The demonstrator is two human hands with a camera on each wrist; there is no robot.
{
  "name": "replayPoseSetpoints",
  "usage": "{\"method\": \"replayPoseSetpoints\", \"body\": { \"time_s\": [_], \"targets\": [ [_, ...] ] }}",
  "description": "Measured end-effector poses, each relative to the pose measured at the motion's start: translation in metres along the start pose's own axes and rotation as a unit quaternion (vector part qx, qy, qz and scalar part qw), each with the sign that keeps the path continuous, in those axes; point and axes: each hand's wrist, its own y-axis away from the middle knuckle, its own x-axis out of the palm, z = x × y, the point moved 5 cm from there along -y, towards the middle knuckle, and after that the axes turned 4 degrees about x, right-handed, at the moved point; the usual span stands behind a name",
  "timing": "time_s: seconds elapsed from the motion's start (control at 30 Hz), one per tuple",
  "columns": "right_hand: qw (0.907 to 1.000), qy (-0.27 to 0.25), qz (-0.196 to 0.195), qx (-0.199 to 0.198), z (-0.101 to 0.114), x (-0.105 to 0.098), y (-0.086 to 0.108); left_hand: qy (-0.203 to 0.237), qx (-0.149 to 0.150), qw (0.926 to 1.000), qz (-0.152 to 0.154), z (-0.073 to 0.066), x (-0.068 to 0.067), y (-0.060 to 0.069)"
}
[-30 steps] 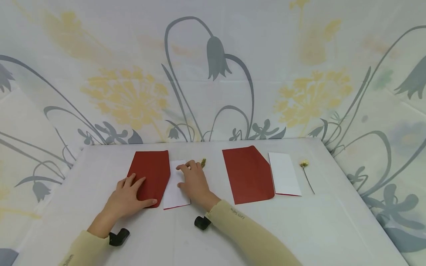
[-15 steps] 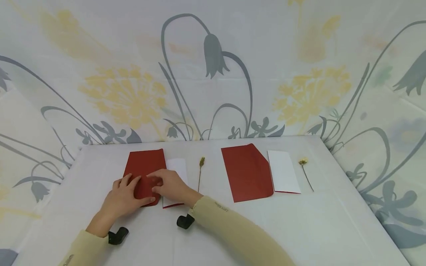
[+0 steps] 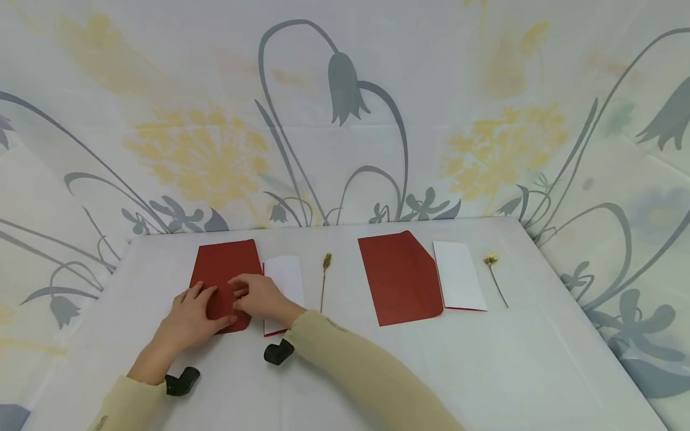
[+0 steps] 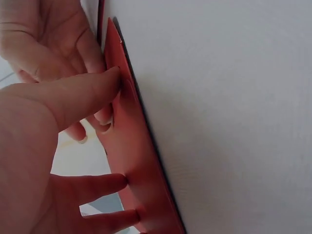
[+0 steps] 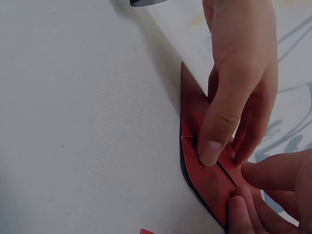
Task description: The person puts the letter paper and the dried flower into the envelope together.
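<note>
The red envelope (image 3: 226, 260) lay flat on the table (image 3: 517, 371) under both hands, its long axis running away from the person, its angled end towards the right hand (image 3: 259, 296). The left hand (image 3: 185, 320) covered its near left part, fingers spread and thumb pressing the paper. The right hand sat across that angled end, fingers bent against it — whether they pinched the paper, I could not tell. A dark slit crossed the envelope beside the left thumb; what it held, if anything, was hidden.

Just right of the envelope lay the card (image 3: 286, 275), partly hidden by the right hand, then the dried stem (image 3: 326, 261). Farther right lay a second envelope (image 3: 399, 281), a second card (image 3: 458, 275) and a yellow flower (image 3: 491, 258) — all untouched.
</note>
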Motion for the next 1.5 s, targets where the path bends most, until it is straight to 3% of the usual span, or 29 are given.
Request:
{"method": "replayPoseSetpoints", "body": {
  "time_s": [0.23, 0.47, 0.63, 0.9, 1.0, 1.17, 1.23, 1.37, 1.5],
  "targets": [
    [0.9936, -0.096, 0.043, 0.041, -0.001, 0.001, -0.002, -0.008, -0.011, 0.9999, -0.007, -0.006, -0.007, -0.004],
    [0.9762, -0.189, 0.097, 0.043, 0.000, 0.005, -0.001, -0.004, -0.012, 0.9995, -0.029, -0.008, -0.010, 0.000],
    [0.9685, -0.217, 0.114, 0.047, -0.003, 0.004, 0.000, 0.008, -0.014, 0.9992, -0.035, -0.005, -0.010, 0.002],
    [0.9589, -0.237, 0.152, 0.036, -0.004, 0.001, 0.002, -0.009, -0.021, 0.9992, -0.034, 0.000, -0.009, 0.002],
    [0.9579, -0.237, 0.158, 0.032, -0.005, 0.000, 0.001, -0.004, 0.011, 0.9989, -0.045, 0.003, -0.011, -0.002],
    [0.9574, -0.239, 0.159, 0.030, -0.008, 0.000, 0.001, 0.041, 0.119, 0.9907, -0.052, 0.007, -0.011, -0.013],
    [0.9562, -0.246, 0.156, 0.030, -0.008, 0.000, 0.002, 0.061, 0.147, 0.9862, -0.047, 0.008, -0.010, -0.016],
    [0.9536, -0.259, 0.151, 0.031, -0.010, 0.001, 0.002, 0.072, 0.159, 0.9841, -0.032, 0.009, -0.008, -0.020],
    [0.9527, -0.266, 0.142, 0.033, -0.010, 0.001, 0.002, 0.051, 0.159, 0.9856, -0.028, 0.006, -0.008, -0.024]
  ]
}}
